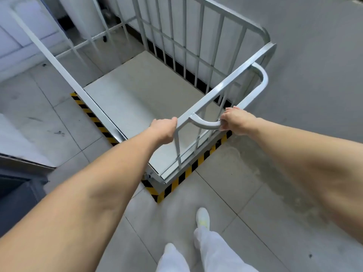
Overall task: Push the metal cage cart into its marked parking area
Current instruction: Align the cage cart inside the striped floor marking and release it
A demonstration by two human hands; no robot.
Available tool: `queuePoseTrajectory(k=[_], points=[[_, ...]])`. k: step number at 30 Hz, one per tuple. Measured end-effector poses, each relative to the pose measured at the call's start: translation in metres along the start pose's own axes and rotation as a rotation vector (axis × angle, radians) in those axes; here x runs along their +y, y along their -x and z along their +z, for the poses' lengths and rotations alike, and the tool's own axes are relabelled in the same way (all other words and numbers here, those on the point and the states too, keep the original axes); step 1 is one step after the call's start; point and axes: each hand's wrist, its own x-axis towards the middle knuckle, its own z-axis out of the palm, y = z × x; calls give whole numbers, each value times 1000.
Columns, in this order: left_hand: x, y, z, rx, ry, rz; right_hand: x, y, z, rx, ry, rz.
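Note:
The metal cage cart [137, 95] is a silver barred frame around a flat grey deck, standing against the grey wall on the right. Yellow-and-black floor tape [176, 183] outlines the parking area; it shows along the cart's left side, near end and under the right bars, so the cart sits inside the outline. My left hand [163, 130] grips the near top rail at its left end. My right hand [233, 119] is closed around the curved push handle [261, 79] fixed to that rail.
A grey wall [314, 75] runs close along the cart's right side. White units [29, 42] stand at the far left, and a dark cabinet corner [17, 185] juts in at the near left. Pale floor tiles [225, 203] lie beneath my feet [203, 216].

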Motion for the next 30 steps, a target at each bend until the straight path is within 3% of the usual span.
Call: queuePoseTrajectory(k=[16,21,30], points=[[-63,22,9,62,16,-35,-77,-14,0,66,15,-11],[-63,21,5,-5,81,-4,-73,-13,0,33,-3,28],[-43,19,1,32,15,-77,-59,-14,0,47,5,-46]])
